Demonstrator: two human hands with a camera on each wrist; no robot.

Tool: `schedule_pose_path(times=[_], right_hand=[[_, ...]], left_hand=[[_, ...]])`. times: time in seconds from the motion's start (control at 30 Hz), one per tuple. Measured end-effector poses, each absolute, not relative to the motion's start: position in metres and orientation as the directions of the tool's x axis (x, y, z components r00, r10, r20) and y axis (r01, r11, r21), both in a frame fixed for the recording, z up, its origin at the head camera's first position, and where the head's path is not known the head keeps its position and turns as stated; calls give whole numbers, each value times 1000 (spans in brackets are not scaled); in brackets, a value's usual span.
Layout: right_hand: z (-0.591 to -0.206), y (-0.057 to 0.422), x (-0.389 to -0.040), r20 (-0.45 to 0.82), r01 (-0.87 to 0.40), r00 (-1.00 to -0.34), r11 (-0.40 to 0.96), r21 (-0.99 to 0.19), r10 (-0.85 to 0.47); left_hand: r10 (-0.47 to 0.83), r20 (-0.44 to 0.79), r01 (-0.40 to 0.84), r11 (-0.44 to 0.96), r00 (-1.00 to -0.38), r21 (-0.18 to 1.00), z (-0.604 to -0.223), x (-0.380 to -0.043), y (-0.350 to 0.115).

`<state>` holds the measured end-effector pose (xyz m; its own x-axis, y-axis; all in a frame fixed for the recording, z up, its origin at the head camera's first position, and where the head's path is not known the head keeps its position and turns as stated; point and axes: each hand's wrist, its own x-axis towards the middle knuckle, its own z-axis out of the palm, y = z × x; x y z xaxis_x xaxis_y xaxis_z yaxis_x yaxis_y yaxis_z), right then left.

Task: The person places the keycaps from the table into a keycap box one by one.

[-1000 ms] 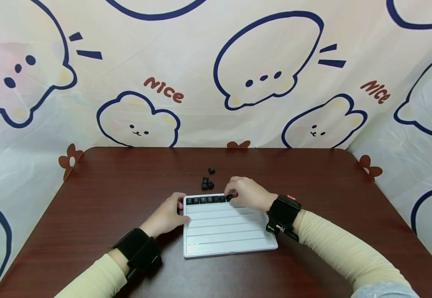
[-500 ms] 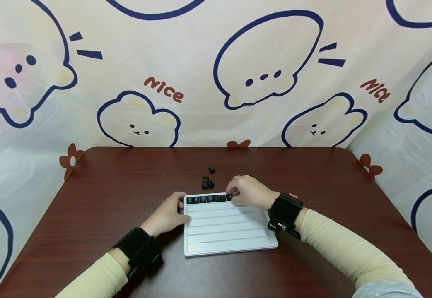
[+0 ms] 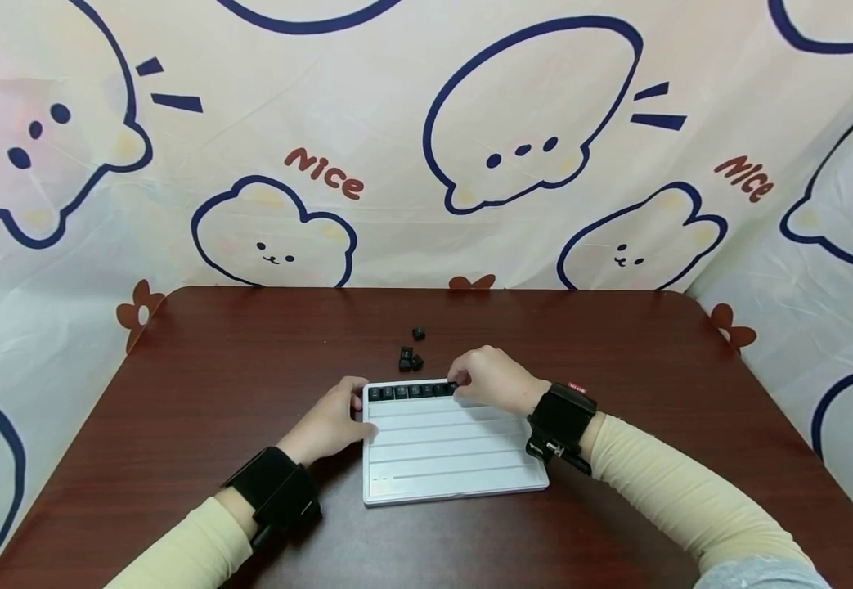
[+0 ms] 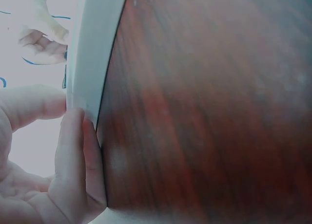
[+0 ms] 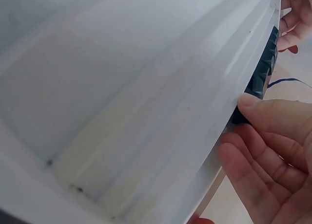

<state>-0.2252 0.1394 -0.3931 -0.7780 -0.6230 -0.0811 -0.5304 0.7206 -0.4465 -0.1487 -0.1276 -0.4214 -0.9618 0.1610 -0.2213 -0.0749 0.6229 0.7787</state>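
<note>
A white ridged tray [image 3: 455,460] lies on the table, with a row of black keycaps [image 3: 406,393] along its far edge. At the right end of that row my right hand [image 3: 496,381] pinches a keycap [image 5: 241,118] between thumb and fingers; they partly cover it. My left hand [image 3: 325,424] grips the tray's left edge, its thumb on top. In the left wrist view the fingers [image 4: 71,156] press against the tray's side wall [image 4: 95,53].
Several loose black keycaps [image 3: 406,358] lie just beyond the tray's far edge, and a single keycap [image 3: 418,334] sits farther back. The brown table [image 3: 249,360] ends at a printed cloth backdrop [image 3: 397,123].
The keycap in my right hand has gone from slightly tilted to nearly level with the row. My left hand keeps its grip on the tray.
</note>
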Motion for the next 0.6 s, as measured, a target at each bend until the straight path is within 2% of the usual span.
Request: schedule_pose_path(times=[0.6], right_hand=[[-391,137,-223,-78,-562,-775,741,-368,-627]], left_hand=[[153,-229,-83,631,-961,771,-423,-151,-127]])
